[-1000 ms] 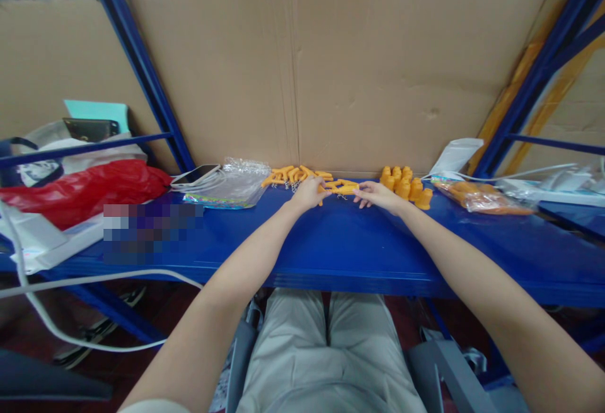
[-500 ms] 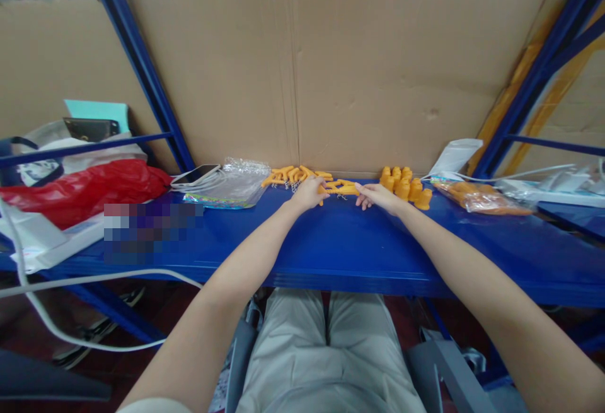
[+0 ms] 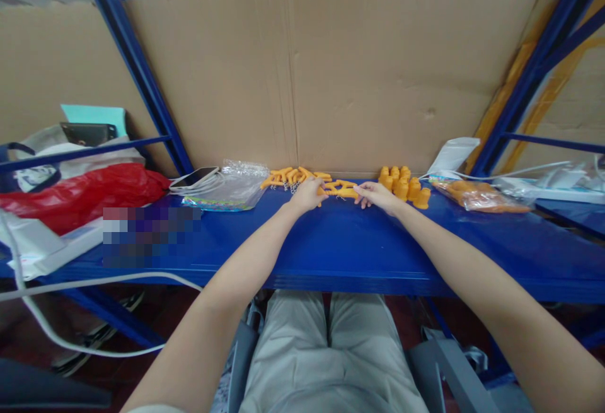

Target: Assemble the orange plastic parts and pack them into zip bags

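My left hand (image 3: 308,195) is closed at the back of the blue shelf, its fingertips on the left end of orange plastic pieces (image 3: 341,187). From the other side my right hand (image 3: 377,197) pinches their right end between thumb and fingers. Small metal chains hang at the pieces' lower edge; how many pieces lie between my hands I cannot tell. Just left of and behind my left hand is a heap of orange branched pieces (image 3: 283,176) with little chains. Right of my right hand stand several orange cup-shaped pieces (image 3: 401,181) in a cluster.
A cardboard panel (image 3: 378,72) closes off the back of the blue shelf (image 3: 350,249). To the left lie a clear plastic bag (image 3: 236,189), a phone (image 3: 201,176) with a white cable, and a red bag (image 3: 89,189). A bag of orange parts (image 3: 477,195) lies right.
My right fingertips have moved slightly left and closed on the end of the orange pieces. My left hand stays in nearly the same place. The view has shifted a little.
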Demonstrator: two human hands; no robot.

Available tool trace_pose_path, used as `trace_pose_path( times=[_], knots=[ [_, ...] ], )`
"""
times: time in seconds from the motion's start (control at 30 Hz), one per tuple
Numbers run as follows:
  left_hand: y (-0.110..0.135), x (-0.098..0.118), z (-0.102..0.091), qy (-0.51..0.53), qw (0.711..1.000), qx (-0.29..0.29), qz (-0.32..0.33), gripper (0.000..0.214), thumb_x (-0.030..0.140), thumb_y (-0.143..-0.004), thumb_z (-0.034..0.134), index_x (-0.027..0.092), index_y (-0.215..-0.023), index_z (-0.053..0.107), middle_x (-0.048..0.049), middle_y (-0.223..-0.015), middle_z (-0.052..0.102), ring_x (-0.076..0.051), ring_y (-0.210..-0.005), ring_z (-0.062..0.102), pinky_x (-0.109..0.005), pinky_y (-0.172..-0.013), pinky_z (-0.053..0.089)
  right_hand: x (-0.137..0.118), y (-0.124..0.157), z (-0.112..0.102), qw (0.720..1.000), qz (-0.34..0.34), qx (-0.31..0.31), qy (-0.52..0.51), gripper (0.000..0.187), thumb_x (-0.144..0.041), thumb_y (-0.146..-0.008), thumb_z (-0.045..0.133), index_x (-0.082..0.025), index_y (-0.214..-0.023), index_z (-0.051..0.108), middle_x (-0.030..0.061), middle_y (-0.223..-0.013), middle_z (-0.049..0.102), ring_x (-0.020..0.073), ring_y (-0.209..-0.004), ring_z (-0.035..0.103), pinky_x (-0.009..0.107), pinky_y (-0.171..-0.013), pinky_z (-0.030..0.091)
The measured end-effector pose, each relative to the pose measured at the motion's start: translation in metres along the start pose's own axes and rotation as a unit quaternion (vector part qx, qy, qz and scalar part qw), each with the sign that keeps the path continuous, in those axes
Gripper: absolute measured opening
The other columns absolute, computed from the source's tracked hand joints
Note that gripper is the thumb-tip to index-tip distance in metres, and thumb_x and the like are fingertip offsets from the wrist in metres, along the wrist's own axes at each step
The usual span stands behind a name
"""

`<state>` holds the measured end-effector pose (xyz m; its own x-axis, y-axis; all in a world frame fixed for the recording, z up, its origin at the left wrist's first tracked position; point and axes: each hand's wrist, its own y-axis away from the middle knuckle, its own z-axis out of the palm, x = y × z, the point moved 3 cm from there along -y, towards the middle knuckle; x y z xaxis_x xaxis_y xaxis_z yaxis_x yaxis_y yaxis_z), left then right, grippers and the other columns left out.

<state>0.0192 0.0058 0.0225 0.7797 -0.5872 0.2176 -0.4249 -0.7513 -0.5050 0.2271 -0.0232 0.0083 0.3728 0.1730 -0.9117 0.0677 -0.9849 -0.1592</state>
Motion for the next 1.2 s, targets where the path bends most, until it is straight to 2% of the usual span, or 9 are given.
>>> trace_pose_path(
  times=[0.23, 0.33, 0.43, 0.53, 0.6, 0.7, 0.77, 0.93, 1.2],
  knots=[
    [0.0004, -0.0003, -0.0021, 0.019, 1.0, 0.007, -0.003, 0.019, 0.014, -0.077, 0.074, 0.013, -0.095, 0.068, -0.0098, -0.1, 0.068, -0.023, -0.098, 0.065, -0.035, -0.091, 0.05, 0.0054, -0.0018, -0.0019, 0.999, -0.027, -0.011, -0.023, 0.027, -0.027, -0.08, 0.077, -0.018, -0.093, 0.055, -0.003, -0.063, 0.068, 0.0076, -0.044, 0.054, 0.018, -0.043, 0.037],
    [-0.0003, -0.0017, -0.0005, 0.022, 1.0, 0.008, 0.007, 0.02, 0.015, -0.075, 0.075, 0.014, -0.093, 0.068, -0.0091, -0.1, 0.068, -0.023, -0.099, 0.064, -0.035, -0.091, 0.05, 0.0022, -0.0004, 0.0009, 1.0, -0.018, -0.005, 0.0, 0.022, -0.033, -0.088, 0.069, -0.017, -0.079, 0.057, -0.0011, -0.058, 0.065, 0.0068, -0.042, 0.051, 0.019, -0.043, 0.036],
    [-0.0017, -0.0034, 0.002, 0.022, 0.999, 0.014, 0.02, 0.019, 0.017, -0.074, 0.076, 0.015, -0.091, 0.067, -0.0083, -0.099, 0.068, -0.024, -0.1, 0.064, -0.036, -0.091, 0.05, -0.0025, 0.0017, 0.0044, 1.0, 0.01, 0.0, 0.026, 0.039, -0.041, -0.097, 0.053, -0.016, -0.066, 0.055, 0.001, -0.051, 0.06, 0.0067, -0.039, 0.048, 0.02, -0.043, 0.035],
    [-0.0032, -0.0057, 0.0042, 0.025, 0.999, 0.021, 0.023, 0.02, 0.019, -0.073, 0.076, 0.015, -0.09, 0.067, -0.0082, -0.097, 0.068, -0.023, -0.097, 0.064, -0.037, -0.091, 0.051, -0.004, 0.0018, 0.005, 0.999, 0.027, 0.008, 0.034, 0.047, -0.048, -0.098, 0.047, -0.017, -0.064, 0.053, 0.0024, -0.05, 0.06, 0.0077, -0.039, 0.048, 0.021, -0.042, 0.034],
    [-0.0037, -0.0067, 0.0048, 0.03, 0.999, 0.023, 0.022, 0.02, 0.019, -0.073, 0.076, 0.015, -0.091, 0.067, -0.0083, -0.097, 0.068, -0.023, -0.096, 0.065, -0.037, -0.09, 0.051, -0.0025, 0.0009, 0.0039, 0.999, 0.028, 0.003, 0.027, 0.042, -0.048, -0.098, 0.048, -0.016, -0.072, 0.057, 0.0043, -0.059, 0.065, 0.0084, -0.042, 0.052, 0.021, -0.043, 0.035],
    [-0.0036, -0.0063, 0.0044, 0.038, 0.999, 0.02, 0.014, 0.02, 0.019, -0.073, 0.076, 0.015, -0.091, 0.067, -0.0091, -0.098, 0.068, -0.024, -0.096, 0.065, -0.038, -0.091, 0.051, 0.001, 0.0004, 0.0008, 1.0, 0.012, -0.015, 0.002, 0.021, -0.036, -0.093, 0.06, -0.016, -0.099, 0.06, 0.005, -0.081, 0.072, 0.0082, -0.05, 0.059, 0.019, -0.045, 0.038],
    [-0.003, -0.0053, 0.0036, 0.04, 0.999, 0.016, 0.006, 0.021, 0.018, -0.073, 0.076, 0.014, -0.091, 0.067, -0.0098, -0.099, 0.068, -0.024, -0.097, 0.065, -0.038, -0.091, 0.051, 0.002, 0.0011, -0.0009, 1.0, -0.005, -0.027, -0.004, 0.026, -0.026, -0.087, 0.068, -0.017, -0.109, 0.057, 0.0042, -0.091, 0.073, 0.0072, -0.053, 0.061, 0.018, -0.046, 0.039],
    [-0.0023, -0.0043, 0.002, 0.042, 0.999, 0.013, 0.011, 0.02, 0.016, -0.073, 0.076, 0.013, -0.091, 0.067, -0.0112, -0.098, 0.068, -0.025, -0.098, 0.064, -0.037, -0.091, 0.051, 0.0005, 0.003, 0.0003, 0.999, -0.008, -0.032, 0.012, 0.01, -0.025, -0.091, 0.063, -0.016, -0.093, 0.06, 0.0044, -0.087, 0.073, 0.0055, -0.049, 0.058, 0.018, -0.047, 0.038],
    [-0.003, -0.0073, 0.0031, 0.025, 0.999, 0.016, 0.029, 0.019, 0.02, -0.074, 0.075, 0.015, -0.091, 0.066, -0.0086, -0.099, 0.069, -0.023, -0.097, 0.065, -0.038, -0.092, 0.051, -0.0025, 0.0029, 0.0059, 0.999, 0.02, -0.017, 0.025, 0.037, -0.044, -0.095, 0.056, -0.017, -0.07, 0.057, 0.0011, -0.056, 0.065, 0.0062, -0.042, 0.052, 0.019, -0.043, 0.033]
  ],
)
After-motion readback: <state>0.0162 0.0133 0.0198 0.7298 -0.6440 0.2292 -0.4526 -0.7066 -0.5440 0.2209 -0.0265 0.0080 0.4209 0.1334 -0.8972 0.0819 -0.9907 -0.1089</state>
